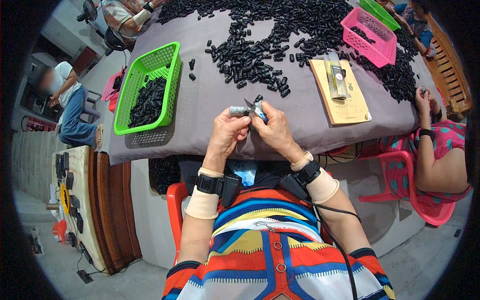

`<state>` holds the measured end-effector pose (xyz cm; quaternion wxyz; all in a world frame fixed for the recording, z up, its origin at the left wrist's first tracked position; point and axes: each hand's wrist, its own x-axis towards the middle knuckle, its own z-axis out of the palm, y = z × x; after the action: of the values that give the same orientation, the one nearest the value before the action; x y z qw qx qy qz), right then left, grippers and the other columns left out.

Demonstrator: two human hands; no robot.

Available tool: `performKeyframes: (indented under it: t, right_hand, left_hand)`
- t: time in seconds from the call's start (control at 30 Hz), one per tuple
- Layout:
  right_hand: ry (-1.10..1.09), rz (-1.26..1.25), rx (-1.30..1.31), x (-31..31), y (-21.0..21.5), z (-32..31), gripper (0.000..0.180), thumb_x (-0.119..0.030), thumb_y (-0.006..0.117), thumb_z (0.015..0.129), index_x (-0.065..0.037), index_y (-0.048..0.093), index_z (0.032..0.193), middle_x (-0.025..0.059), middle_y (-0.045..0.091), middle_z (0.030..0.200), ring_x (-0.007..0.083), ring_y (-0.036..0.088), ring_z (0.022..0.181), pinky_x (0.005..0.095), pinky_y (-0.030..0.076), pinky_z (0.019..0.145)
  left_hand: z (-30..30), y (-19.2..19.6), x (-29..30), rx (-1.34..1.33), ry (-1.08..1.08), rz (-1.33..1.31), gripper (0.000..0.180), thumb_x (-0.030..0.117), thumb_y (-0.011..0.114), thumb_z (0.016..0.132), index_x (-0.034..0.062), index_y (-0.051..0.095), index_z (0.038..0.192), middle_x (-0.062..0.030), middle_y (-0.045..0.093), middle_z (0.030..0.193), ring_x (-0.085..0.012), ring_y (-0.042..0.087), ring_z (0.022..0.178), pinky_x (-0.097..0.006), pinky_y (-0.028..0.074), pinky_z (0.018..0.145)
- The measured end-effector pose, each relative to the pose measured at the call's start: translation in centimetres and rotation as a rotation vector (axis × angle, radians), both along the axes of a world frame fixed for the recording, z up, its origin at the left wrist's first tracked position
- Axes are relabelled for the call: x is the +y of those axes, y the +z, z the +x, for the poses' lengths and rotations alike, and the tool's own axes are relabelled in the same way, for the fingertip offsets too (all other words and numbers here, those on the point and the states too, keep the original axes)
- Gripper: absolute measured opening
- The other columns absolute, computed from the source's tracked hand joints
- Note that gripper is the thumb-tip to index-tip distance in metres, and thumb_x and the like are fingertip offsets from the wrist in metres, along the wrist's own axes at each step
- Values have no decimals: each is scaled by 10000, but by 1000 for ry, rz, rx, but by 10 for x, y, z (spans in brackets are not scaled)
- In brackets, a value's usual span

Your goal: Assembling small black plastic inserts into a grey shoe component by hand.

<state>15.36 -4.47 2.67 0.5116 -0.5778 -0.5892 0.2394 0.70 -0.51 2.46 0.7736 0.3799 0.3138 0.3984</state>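
Note:
Both hands meet just above the near edge of the grey-covered table (200,95). My left hand (227,132) is closed in a pinch, with a silvery wrap (239,111) around one fingertip. What it grips is mostly hidden, though something small and dark shows at the fingertips. My right hand (276,131) is closed around small snips (262,116) with a blue handle, a pointed blade angled toward the left fingertips. A small black plastic part (258,98) shows just beyond the right fingers; whether it is held cannot be told.
Loose black parts (255,55) cover the far table. A green basket (172,100) of them stands left; a pink basket (382,57) stands far right. A clear packet (336,75) lies on a tan notebook (350,110). Another person's hands (424,102) work at right.

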Motion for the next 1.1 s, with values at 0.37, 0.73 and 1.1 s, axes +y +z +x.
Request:
performKeyframes:
  t: [0.37, 0.73, 1.1]
  right_hand:
    - [6, 6, 25, 1, 0, 1, 212, -170, 598, 795, -25, 455, 737, 178, 558, 635, 367, 574, 584, 423, 404, 500]
    - [12, 58, 142, 4, -3, 3, 220, -161, 623, 803, -11, 475, 740, 118, 529, 616, 216, 507, 519, 348, 393, 495]
    - [130, -63, 219, 0, -2, 6, 217, -163, 630, 804, -9, 486, 753, 80, 524, 609, 125, 473, 540, 313, 389, 492]
  left_hand:
    - [-2, -1, 0, 1, -23, 0, 153, 23, 647, 792, 46, 571, 923, -17, 574, 720, -72, 501, 518, -175, 380, 410]
    - [-1, 3, -3, 19, -63, -49, 99, 72, 604, 860, 35, 593, 951, -28, 599, 744, -67, 508, 520, -173, 381, 398]
    - [-3, -2, -3, -103, 14, -81, 140, 188, 575, 906, 48, 566, 911, -52, 601, 741, -62, 502, 522, -181, 370, 403]
